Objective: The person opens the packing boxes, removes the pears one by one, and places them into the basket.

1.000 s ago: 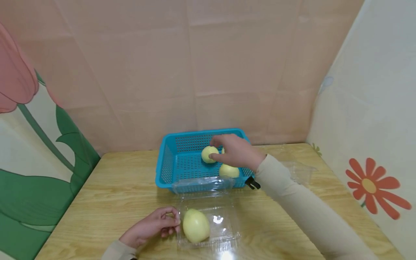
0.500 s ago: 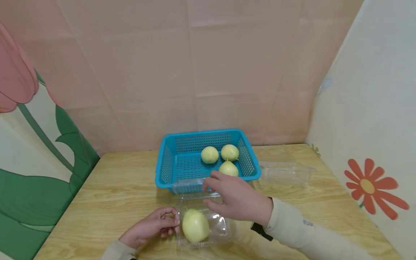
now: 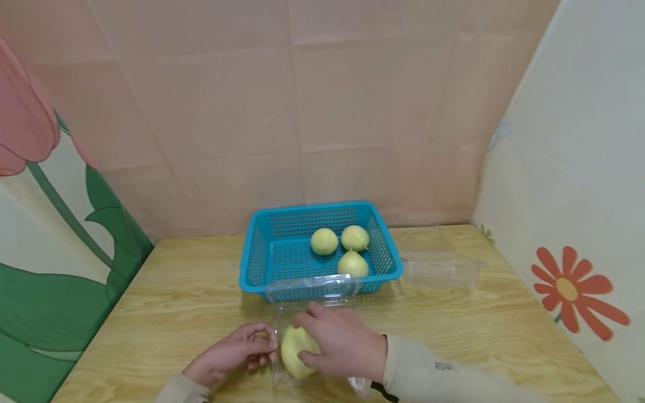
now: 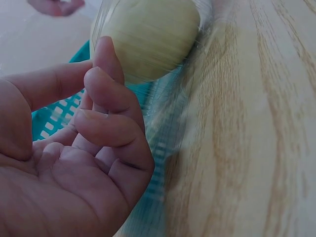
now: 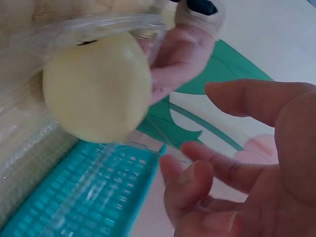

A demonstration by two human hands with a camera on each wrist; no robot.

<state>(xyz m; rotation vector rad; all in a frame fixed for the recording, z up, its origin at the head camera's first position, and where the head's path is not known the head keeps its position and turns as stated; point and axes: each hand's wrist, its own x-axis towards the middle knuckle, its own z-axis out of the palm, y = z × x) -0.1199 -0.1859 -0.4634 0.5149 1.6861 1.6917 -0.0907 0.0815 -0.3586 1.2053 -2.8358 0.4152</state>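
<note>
A clear plastic clamshell box [image 3: 312,289] stands unfolded on the table, its raised lid against the front of the blue basket. One yellow-green pear [image 3: 292,352] lies inside the box at its left. My left hand [image 3: 234,350] pinches the box's left rim between thumb and fingers; in the left wrist view, the pear shows through the plastic just beyond those fingertips. Over the box, my right hand [image 3: 345,342] hovers beside the pear and partly covers it in the head view. The right wrist view shows space between the pear [image 5: 96,89] and my parted, slightly bent right fingers [image 5: 232,170].
Behind the box stands the blue plastic basket [image 3: 312,207], with three more pears [image 3: 324,242] on its right side. To the right of the basket lies another clear plastic piece [image 3: 443,268]. Papered walls border the wooden table [image 3: 196,291] at the back and sides.
My right hand has come from above the basket down to the pear in the box, carrying nothing. My left hand has kept its place at the box's rim.
</note>
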